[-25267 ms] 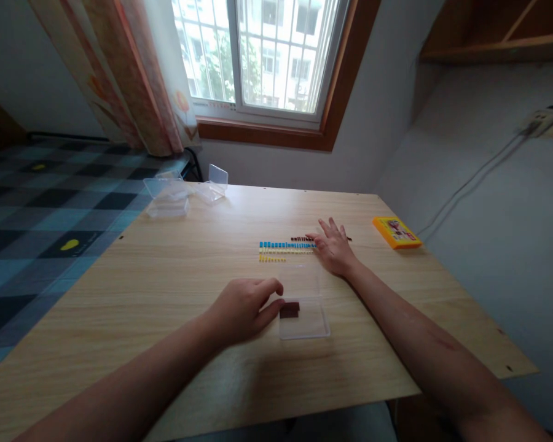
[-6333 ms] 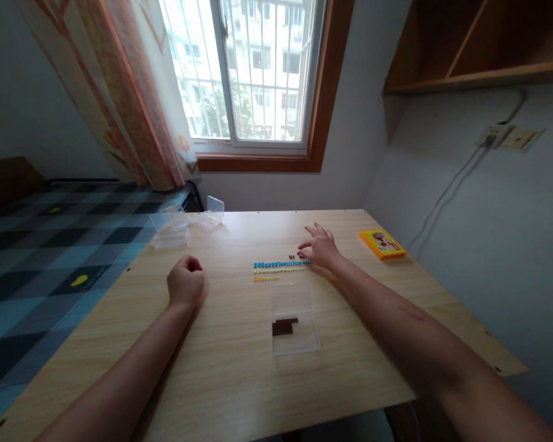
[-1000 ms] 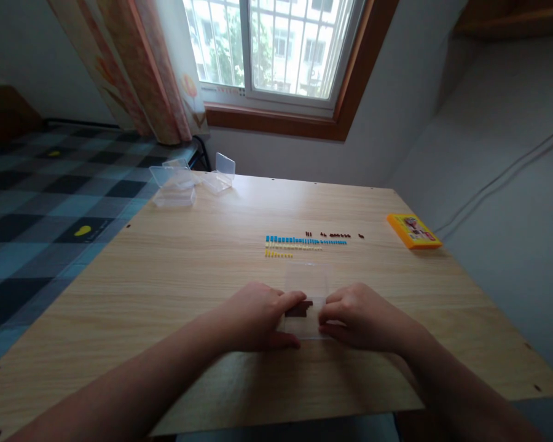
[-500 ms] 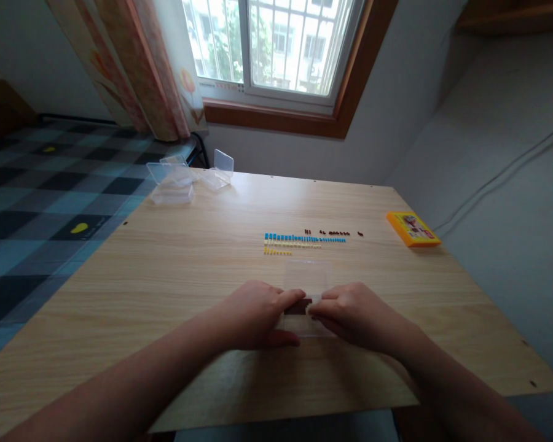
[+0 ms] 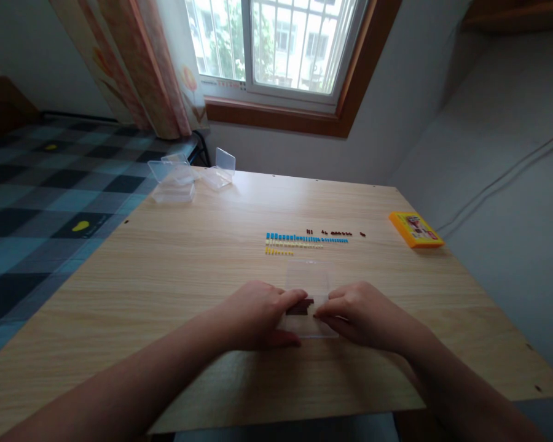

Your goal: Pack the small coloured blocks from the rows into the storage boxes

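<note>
A clear plastic box (image 5: 322, 330) lies with its lid (image 5: 308, 279) folded back on the table. Inside it, dark brown bricks (image 5: 298, 308) are lined up toward the left, their right ends stepped. My left hand (image 5: 262, 314) grips the box's left side, with the index finger reaching over the bricks and the thumb at the near edge. Over the right part of the box, my right hand (image 5: 357, 316) is closed in a pinch, with a tiny dark brown piece (image 5: 314, 315) at its fingertips. Its exact shape is too small to make out.
Beyond the box stand rows of small blue bricks (image 5: 286, 237), cream bricks (image 5: 295, 244) and yellow bricks (image 5: 276, 252), with brown pieces (image 5: 338, 233) behind. Open clear boxes (image 5: 172, 193) sit at the far left. An orange-yellow box (image 5: 415, 231) lies by the right edge.
My right hand has drawn slightly right, away from the brown bricks, showing more of their right ends. My left hand keeps its place on the box.
</note>
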